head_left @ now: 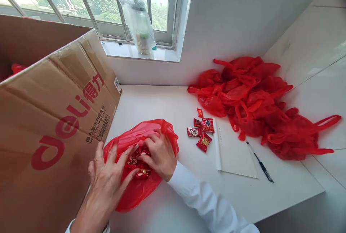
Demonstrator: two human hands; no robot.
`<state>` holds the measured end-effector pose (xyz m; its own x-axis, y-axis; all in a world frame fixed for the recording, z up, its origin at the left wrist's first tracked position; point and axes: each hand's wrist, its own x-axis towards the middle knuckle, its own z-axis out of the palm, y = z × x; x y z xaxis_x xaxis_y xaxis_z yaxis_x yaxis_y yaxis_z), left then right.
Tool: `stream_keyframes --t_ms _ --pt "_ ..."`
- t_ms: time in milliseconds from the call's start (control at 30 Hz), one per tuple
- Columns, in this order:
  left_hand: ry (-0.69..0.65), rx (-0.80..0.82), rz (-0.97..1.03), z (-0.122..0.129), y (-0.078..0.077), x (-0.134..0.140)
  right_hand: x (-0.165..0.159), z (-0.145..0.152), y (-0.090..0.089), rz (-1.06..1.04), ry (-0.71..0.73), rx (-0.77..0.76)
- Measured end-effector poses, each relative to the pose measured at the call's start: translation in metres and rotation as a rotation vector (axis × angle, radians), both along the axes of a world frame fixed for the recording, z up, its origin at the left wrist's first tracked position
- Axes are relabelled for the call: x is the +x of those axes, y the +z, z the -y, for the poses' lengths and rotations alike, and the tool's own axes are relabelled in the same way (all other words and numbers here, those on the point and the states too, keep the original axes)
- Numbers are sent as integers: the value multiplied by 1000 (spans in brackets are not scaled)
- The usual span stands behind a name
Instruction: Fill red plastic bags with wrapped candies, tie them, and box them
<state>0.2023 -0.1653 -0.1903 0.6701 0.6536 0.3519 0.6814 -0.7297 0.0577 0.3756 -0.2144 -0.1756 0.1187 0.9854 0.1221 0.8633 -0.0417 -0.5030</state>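
Note:
A red plastic bag (140,193) lies open on the white table, with several red wrapped candies (143,173) in it. My left hand (109,173) rests over the bag's left side, fingers spread, fingertips at the candies. From the right, my right hand (160,153) reaches into the bag; its thumb and curled fingers close around candies, partly hidden by the hand. Just right of the bag, several loose candies lie on the table, among them a square red candy (208,125) and a dark red candy (203,142).
A large cardboard box (67,117) stands close on the left, red plastic inside it. A notepad (236,153) and a black pen (261,162) lie at right. Behind them is a heap of red plastic bags (248,99). A bagged jar (143,35) stands on the windowsill.

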Motion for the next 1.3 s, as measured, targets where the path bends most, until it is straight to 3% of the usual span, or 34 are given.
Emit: stream_keyframes --t_ms 167,233,300,400,467,567,700,767,967,1033,1133,1300 --pt "-16 -18 7 -14 -11 -10 14 48 45 -328 25 201" --pt "-19 -30 13 -10 -4 -8 33 72 57 -483 -89 291" --pt "-33 -57 26 -1 8 -3 59 97 58 -531 -284 298" --pt "-30 -76 67 18 28 2 99 124 38 -447 -575 183" --pt "-13 -97 76 28 38 3 116 131 18 -337 -667 55" --pt "-30 -116 108 41 49 -4 121 128 -7 -148 -634 -40" --pt "-37 -62 130 50 57 -18 121 120 -16 156 -585 158" --pt "-32 -62 81 51 56 -22 132 116 -18 217 -592 174" --pt "115 -164 -152 55 38 -22 189 92 -39 330 -842 -163" --pt "153 -183 -191 56 33 -26 199 80 -45 302 -889 -169" --pt "105 -204 -147 55 29 -33 205 70 -49 149 -962 -124" --pt "155 -344 -30 40 32 -36 222 71 -55 19 -965 -41"
